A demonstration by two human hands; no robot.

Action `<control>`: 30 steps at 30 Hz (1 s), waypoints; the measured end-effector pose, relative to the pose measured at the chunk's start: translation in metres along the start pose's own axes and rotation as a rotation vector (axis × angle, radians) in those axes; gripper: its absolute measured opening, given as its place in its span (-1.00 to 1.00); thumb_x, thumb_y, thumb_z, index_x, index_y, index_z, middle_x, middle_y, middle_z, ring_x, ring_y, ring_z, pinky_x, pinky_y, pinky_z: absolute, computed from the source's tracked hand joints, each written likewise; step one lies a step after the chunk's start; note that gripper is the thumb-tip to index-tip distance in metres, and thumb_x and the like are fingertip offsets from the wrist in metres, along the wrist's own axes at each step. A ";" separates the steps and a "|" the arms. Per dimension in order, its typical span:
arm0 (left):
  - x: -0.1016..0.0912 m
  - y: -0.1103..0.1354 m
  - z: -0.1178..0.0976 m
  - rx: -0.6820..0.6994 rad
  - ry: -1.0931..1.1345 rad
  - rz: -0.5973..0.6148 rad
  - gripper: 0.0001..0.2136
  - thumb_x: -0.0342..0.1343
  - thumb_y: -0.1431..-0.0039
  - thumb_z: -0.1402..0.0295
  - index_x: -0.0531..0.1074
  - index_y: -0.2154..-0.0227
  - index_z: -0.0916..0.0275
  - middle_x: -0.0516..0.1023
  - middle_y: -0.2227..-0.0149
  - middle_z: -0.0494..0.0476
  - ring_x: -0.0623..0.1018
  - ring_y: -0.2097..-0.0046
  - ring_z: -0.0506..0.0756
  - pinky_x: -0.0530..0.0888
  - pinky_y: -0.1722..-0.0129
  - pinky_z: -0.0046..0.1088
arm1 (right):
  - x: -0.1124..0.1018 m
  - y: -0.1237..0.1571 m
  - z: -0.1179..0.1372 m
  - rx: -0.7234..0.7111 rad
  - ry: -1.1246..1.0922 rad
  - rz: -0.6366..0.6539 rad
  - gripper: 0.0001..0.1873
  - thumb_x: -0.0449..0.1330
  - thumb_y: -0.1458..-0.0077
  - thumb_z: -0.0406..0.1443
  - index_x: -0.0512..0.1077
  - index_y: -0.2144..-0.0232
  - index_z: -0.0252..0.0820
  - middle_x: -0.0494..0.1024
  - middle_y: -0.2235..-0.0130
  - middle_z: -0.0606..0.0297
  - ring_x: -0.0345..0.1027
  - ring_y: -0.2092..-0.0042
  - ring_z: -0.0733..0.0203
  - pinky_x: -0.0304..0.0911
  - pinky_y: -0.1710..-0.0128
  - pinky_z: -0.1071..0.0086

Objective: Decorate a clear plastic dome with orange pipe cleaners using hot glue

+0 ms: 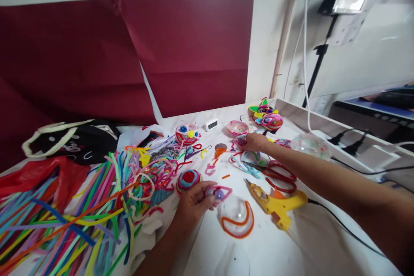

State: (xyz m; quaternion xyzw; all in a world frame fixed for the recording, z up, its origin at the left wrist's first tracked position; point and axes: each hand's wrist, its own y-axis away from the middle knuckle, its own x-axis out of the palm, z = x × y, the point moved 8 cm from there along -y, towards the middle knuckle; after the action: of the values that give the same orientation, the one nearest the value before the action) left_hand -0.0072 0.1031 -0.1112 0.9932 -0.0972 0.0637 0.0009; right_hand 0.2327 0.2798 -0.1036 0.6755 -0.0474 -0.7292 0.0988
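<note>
My left hand (195, 202) pinches a pink pipe-cleaner loop with a purple pom-pom (219, 194) between thumb and fingers. Just right of it lies a clear plastic dome (237, 214) with an orange pipe-cleaner crescent (251, 220) along its edge. My right hand (256, 142) reaches forward with curled fingers, beside a small pink and purple pipe-cleaner piece (239, 141). What those fingertips grip, if anything, is hidden. Below that hand are light-blue pipe-cleaner bits (247, 167) and red-handled scissors (282, 176). A striped pipe-cleaner ball (188, 180) rests behind my left hand.
A yellow glue gun (280, 205) lies on the right, its black cable trailing off. Loose pipe cleaners (80, 220) heap up at left near a black bag (76, 142). Decorated domes (237, 127), a white digital display (211, 125) and a power strip (343, 153) stand farther back.
</note>
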 end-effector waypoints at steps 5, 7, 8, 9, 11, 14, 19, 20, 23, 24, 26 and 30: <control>-0.002 -0.002 0.005 0.011 -0.020 0.023 -0.66 0.29 0.10 0.26 0.47 0.25 0.32 0.53 0.46 0.09 0.50 0.44 0.01 0.42 0.47 -0.52 | 0.004 -0.007 0.001 -0.056 -0.051 -0.013 -0.69 0.09 -0.18 -0.21 0.34 0.04 -0.19 0.40 0.00 0.16 0.35 0.08 0.16 0.33 0.11 0.17; -0.002 -0.003 0.007 0.002 -0.026 0.042 -0.66 0.29 0.09 0.26 0.46 0.24 0.32 0.53 0.45 0.09 0.51 0.44 0.01 0.43 0.47 -0.52 | 0.002 -0.006 0.001 -0.083 -0.086 -0.026 -0.68 0.10 -0.18 -0.21 0.34 0.04 -0.20 0.40 0.01 0.17 0.35 0.07 0.14 0.33 0.11 0.16; -0.002 -0.003 0.008 -0.002 -0.031 0.051 -0.66 0.29 0.09 0.27 0.46 0.23 0.31 0.54 0.44 0.09 0.51 0.43 0.01 0.43 0.47 -0.52 | 0.001 -0.005 0.000 -0.097 -0.108 -0.031 -0.68 0.10 -0.18 -0.20 0.34 0.04 -0.21 0.40 0.01 0.18 0.35 0.07 0.13 0.33 0.12 0.16; -0.002 -0.003 0.009 -0.007 -0.038 0.061 -0.66 0.28 0.09 0.27 0.46 0.23 0.31 0.54 0.44 0.10 0.52 0.43 0.02 0.43 0.47 -0.52 | 0.000 -0.003 0.000 -0.110 -0.133 -0.035 -0.67 0.10 -0.18 -0.20 0.34 0.04 -0.21 0.40 0.01 0.18 0.35 0.08 0.12 0.33 0.12 0.16; -0.002 -0.004 0.009 -0.013 -0.051 0.071 -0.66 0.28 0.08 0.27 0.45 0.22 0.31 0.54 0.43 0.10 0.52 0.42 0.02 0.43 0.46 -0.52 | -0.003 -0.001 -0.001 -0.134 -0.191 -0.043 -0.67 0.10 -0.17 -0.20 0.34 0.04 -0.22 0.40 0.01 0.18 0.35 0.08 0.12 0.33 0.12 0.16; -0.003 -0.004 0.007 -0.017 -0.062 0.067 -0.66 0.27 0.07 0.27 0.45 0.21 0.32 0.54 0.42 0.11 0.52 0.42 0.02 0.44 0.45 -0.51 | -0.008 0.000 -0.005 -0.161 -0.299 -0.058 -0.67 0.10 -0.17 -0.20 0.34 0.04 -0.22 0.40 0.01 0.17 0.35 0.08 0.13 0.33 0.12 0.15; -0.003 -0.005 0.008 -0.017 -0.053 0.060 -0.64 0.29 0.09 0.26 0.46 0.22 0.32 0.56 0.39 0.14 0.52 0.43 0.02 0.43 0.46 -0.52 | -0.016 -0.003 -0.013 -0.201 -0.518 -0.078 -0.66 0.11 -0.17 -0.20 0.34 0.04 -0.24 0.41 0.03 0.18 0.36 0.09 0.12 0.34 0.14 0.16; -0.003 -0.005 0.009 -0.014 -0.050 0.058 -0.64 0.29 0.09 0.25 0.46 0.22 0.32 0.56 0.39 0.14 0.52 0.43 0.01 0.43 0.47 -0.52 | -0.018 -0.003 -0.014 -0.208 -0.566 -0.084 -0.66 0.11 -0.17 -0.21 0.34 0.05 -0.25 0.42 0.04 0.18 0.37 0.10 0.13 0.34 0.15 0.17; -0.004 -0.006 0.010 -0.010 -0.052 0.061 -0.64 0.29 0.09 0.25 0.46 0.21 0.32 0.56 0.42 0.14 0.52 0.44 0.02 0.43 0.47 -0.52 | -0.024 -0.001 -0.018 -0.228 -0.716 -0.115 -0.72 0.13 -0.15 -0.22 0.38 0.13 -0.29 0.47 0.17 0.22 0.40 0.22 0.23 0.37 0.25 0.26; -0.004 -0.006 0.011 -0.012 -0.055 0.066 -0.63 0.29 0.09 0.25 0.46 0.21 0.32 0.56 0.43 0.13 0.52 0.43 0.02 0.43 0.47 -0.52 | -0.027 0.001 -0.019 -0.234 -0.768 -0.127 -0.74 0.18 -0.11 -0.23 0.39 0.18 -0.30 0.50 0.25 0.25 0.41 0.29 0.26 0.37 0.30 0.31; -0.004 -0.006 0.011 -0.021 -0.054 0.078 -0.63 0.29 0.09 0.25 0.46 0.21 0.32 0.56 0.43 0.14 0.53 0.43 0.03 0.43 0.47 -0.51 | -0.033 0.005 -0.020 -0.249 -0.866 -0.144 -0.74 0.29 0.03 -0.27 0.41 0.28 -0.30 0.51 0.42 0.31 0.40 0.40 0.30 0.36 0.37 0.40; -0.003 -0.005 0.008 -0.028 -0.046 0.062 -0.64 0.30 0.10 0.26 0.47 0.23 0.31 0.56 0.41 0.14 0.52 0.43 0.03 0.43 0.46 -0.50 | -0.041 0.012 -0.022 -0.277 -1.003 -0.138 -0.71 0.36 0.24 -0.35 0.39 0.39 -0.24 0.51 0.54 0.36 0.42 0.47 0.29 0.35 0.45 0.46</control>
State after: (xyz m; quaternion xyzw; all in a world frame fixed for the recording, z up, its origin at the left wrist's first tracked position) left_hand -0.0083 0.1081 -0.1194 0.9909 -0.1286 0.0396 0.0109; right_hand 0.2585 0.2777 -0.0632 0.2258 0.0526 -0.9672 0.1040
